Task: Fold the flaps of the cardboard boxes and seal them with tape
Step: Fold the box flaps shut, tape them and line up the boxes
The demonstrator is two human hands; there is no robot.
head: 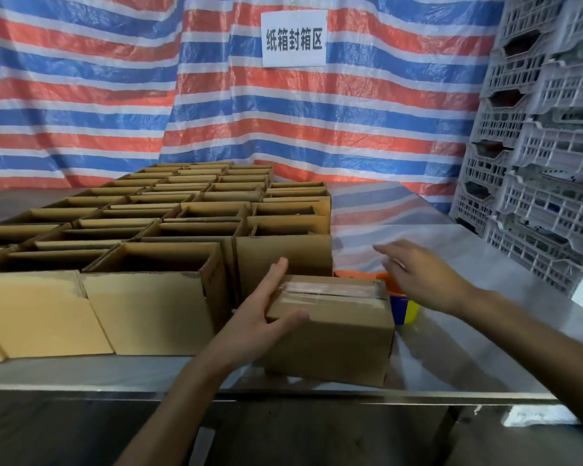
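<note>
A small cardboard box (pixel 337 338) with clear tape along its closed top seam sits near the front edge of the metal table (pixel 468 348). My left hand (pixel 266 307) lies against the box's left end, fingers straight along the top corner and thumb on the front face. Above the box's right end my right hand (pixel 414 274) hovers with fingers straight, holding nothing. Beneath it, behind the box, lies an orange, blue and yellow tape dispenser (pixel 401 304), mostly hidden.
Several rows of open cardboard boxes (pixel 169 230) with raised flaps fill the left and middle of the table. Stacked white plastic crates (pixel 539 146) stand at the right. A striped tarp with a paper sign (pixel 294 38) hangs behind.
</note>
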